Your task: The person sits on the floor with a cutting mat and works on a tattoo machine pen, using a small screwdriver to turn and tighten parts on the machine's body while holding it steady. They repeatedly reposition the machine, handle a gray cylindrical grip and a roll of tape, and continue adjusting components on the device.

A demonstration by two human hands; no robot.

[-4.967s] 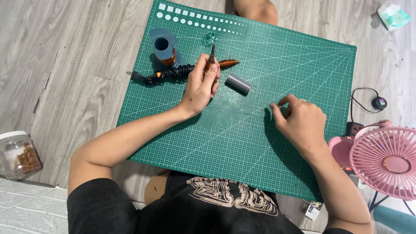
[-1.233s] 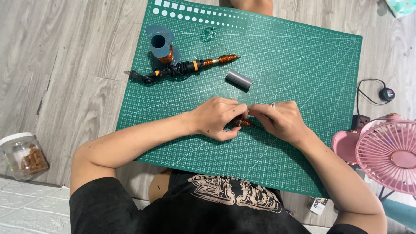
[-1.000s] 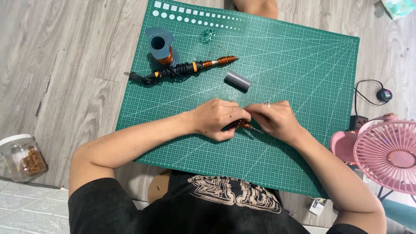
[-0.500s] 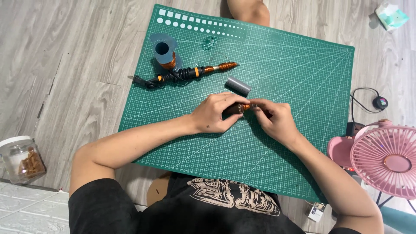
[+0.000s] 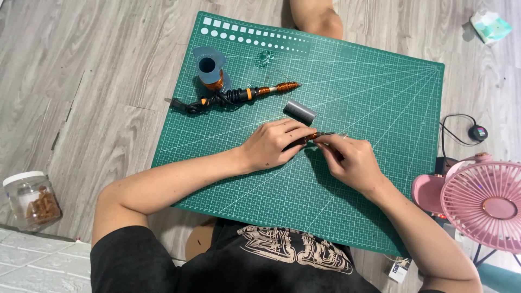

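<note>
Pinched between the fingers of the left hand [image 5: 274,145] is a small copper-coloured part [image 5: 310,137] – the right hand [image 5: 353,160] meets it from the right, fingertips closed on a thin dark tip at its end. Both hands rest mid-way across the green cutting mat [image 5: 380,87]. Just beyond them lies a grey cylinder [image 5: 299,112]; farther left, a soldering iron [image 5: 239,96].
</note>
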